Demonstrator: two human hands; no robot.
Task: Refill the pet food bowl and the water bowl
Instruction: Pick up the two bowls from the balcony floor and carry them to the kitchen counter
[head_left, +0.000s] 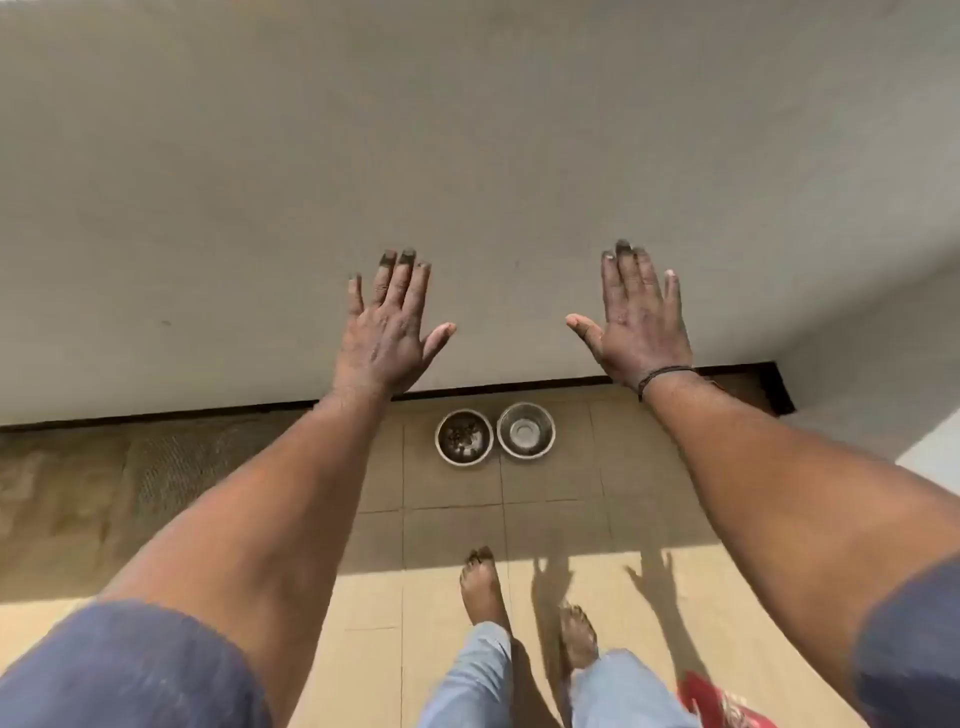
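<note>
Both upper arms in dark blue sleeves (130, 670) are cut off by the lower corners of the picture and are blurred there. The legs in light jeans (470, 680) are cut by the bottom edge. A red item (719, 701) at the bottom edge is seen only in part, and its kind cannot be told. In the left steel bowl (464, 435) some dark bits are seen, perhaps pet food, but they are too small to be sure. Whether water stands in the right steel bowl (525, 430) cannot be told. The dark skirting (519, 387) is partly hidden behind both wrists.
</note>
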